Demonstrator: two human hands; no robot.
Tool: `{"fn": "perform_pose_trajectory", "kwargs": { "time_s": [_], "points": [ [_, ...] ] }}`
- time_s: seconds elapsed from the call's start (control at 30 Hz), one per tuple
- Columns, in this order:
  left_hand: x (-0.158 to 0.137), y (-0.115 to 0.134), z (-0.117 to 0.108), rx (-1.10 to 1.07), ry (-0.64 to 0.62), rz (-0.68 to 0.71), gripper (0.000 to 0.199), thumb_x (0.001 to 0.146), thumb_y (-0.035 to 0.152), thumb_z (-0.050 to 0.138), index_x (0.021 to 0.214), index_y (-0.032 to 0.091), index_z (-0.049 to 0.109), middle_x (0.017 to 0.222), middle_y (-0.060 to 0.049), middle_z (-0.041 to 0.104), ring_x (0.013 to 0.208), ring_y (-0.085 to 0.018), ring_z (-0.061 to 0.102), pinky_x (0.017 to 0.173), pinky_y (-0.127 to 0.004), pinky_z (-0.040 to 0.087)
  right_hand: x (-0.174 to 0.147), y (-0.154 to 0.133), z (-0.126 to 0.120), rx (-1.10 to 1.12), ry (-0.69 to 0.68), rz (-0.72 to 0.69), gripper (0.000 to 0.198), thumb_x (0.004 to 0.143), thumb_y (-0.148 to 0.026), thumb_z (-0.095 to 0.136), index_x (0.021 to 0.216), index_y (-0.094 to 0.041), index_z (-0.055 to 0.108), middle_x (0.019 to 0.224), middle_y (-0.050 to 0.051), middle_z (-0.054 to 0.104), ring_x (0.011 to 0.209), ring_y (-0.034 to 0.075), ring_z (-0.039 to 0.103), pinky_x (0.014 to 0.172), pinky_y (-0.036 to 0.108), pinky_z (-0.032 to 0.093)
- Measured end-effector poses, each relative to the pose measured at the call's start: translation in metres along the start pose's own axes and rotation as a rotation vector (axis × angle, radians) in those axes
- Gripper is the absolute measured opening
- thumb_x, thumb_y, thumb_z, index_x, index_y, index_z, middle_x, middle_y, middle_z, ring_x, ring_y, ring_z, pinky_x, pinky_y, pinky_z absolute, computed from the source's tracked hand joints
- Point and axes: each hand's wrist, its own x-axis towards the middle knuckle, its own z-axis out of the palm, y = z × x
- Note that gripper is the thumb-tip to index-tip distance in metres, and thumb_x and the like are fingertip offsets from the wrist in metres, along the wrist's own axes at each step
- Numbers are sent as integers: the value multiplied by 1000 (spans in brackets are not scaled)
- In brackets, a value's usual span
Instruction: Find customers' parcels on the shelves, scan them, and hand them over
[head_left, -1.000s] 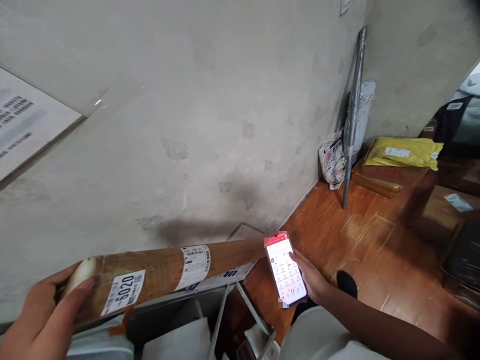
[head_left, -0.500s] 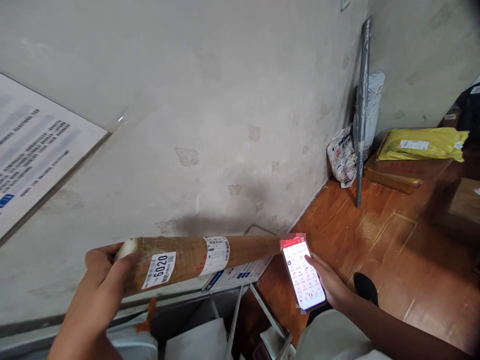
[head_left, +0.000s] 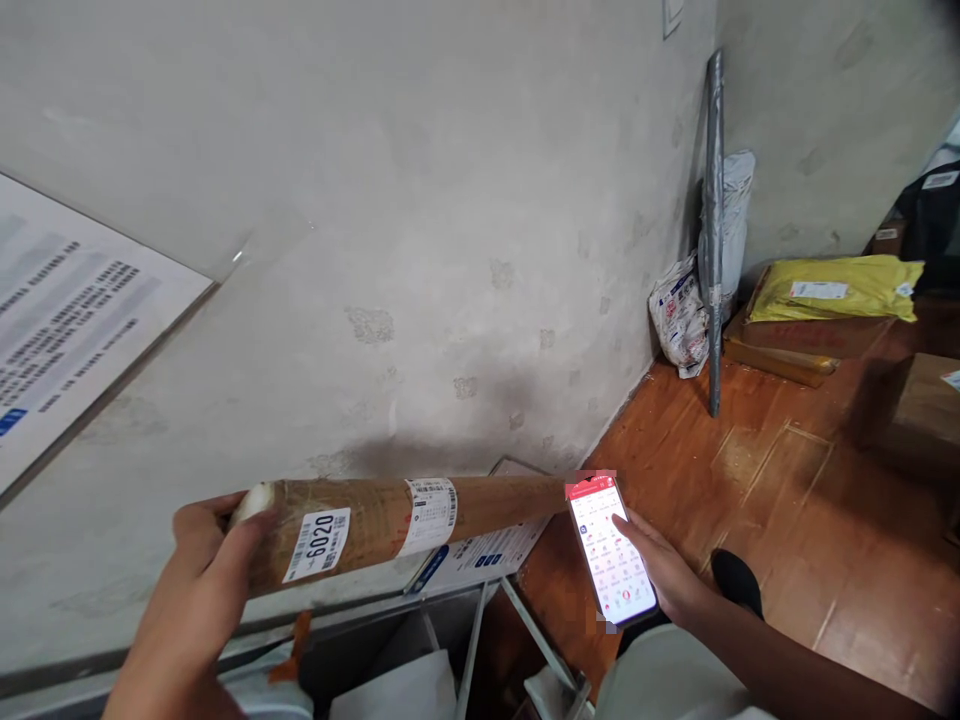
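At far L, a printed notice (head_left: 82, 310) is hanging on the wall, its L part being cut off by the view; next, L hand (head_left: 199, 572) is gripping the near end of a long brown pkg (head_left: 379, 515), thumb on the pale end, fingers mostly hidden behind; pkg is lying R of that grip, long axis running approx. level along the wall, above a metal rack (head_left: 474, 640) whose contents are partly cut off; label w/ no. 6020 (head_left: 320, 545) is facing the camera; R hand (head_left: 667, 570) is holding a lit phone (head_left: 611, 555), thumb over its edge, and is sitting nearer pkg's far end; phone is hiding that end, so contact can't be confirmed; screen text is reading too small; further R, a grey pole (head_left: 715, 230) is leaning, a yellow parcel (head_left: 832, 280) is lying on a box.
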Motion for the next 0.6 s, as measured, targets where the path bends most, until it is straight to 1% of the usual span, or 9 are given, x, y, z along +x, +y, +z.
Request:
{"fn": "perform_pose_trajectory", "kwargs": {
  "time_s": [0.1, 0.2, 0.33, 0.43, 0.5, 0.6],
  "points": [
    [-4, 0, 0, -12, -2, -6, 53, 70, 65, 42, 104, 25, 40, 105, -10, 53, 104, -37, 55, 93, -54, 41, 1, 2, -2, -17, -30, -3, 41, 79, -46, 72, 110, -21, 62, 90, 4, 76, 78, 21, 69, 67, 30, 47],
    [-6, -1, -2, -6, 5, 2, 51, 71, 64, 41, 105, 26, 40, 105, -10, 52, 105, -36, 55, 93, -53, 41, 1, 3, -2, -30, -45, -6, 42, 78, -47, 72, 110, -21, 63, 89, 3, 76, 75, 20, 68, 66, 30, 46],
    [-6, -2, -5, 9, -23, -67, 56, 68, 60, 46, 109, 23, 40, 102, -10, 55, 97, -35, 58, 90, -51, 44, 0, 4, 1, -22, -31, 15, 45, 76, -47, 75, 110, -20, 63, 93, 5, 76, 85, 22, 69, 76, 33, 48],
    [-3, -5, -7, 8, -30, -68, 59, 68, 60, 46, 112, 22, 40, 102, -10, 56, 97, -34, 58, 91, -49, 44, 0, 5, 3, -11, -65, 25, 46, 76, -46, 74, 112, -20, 63, 98, 6, 76, 90, 23, 69, 79, 33, 47],
    [-2, -8, -7, 4, -30, -41, 58, 69, 59, 46, 112, 21, 41, 103, -11, 56, 99, -34, 58, 93, -49, 43, 1, 5, 5, 10, -79, 38, 41, 78, -45, 73, 109, -21, 64, 97, 5, 76, 90, 22, 68, 80, 32, 47],
    [-1, -14, -6, 5, -26, -23, 57, 71, 59, 46, 113, 20, 42, 106, -11, 56, 101, -34, 57, 93, -49, 43, 0, 7, 6, 46, -91, 116, 34, 80, -49, 69, 95, -19, 69, 85, 4, 76, 81, 22, 69, 79, 34, 47]
  ]
}}
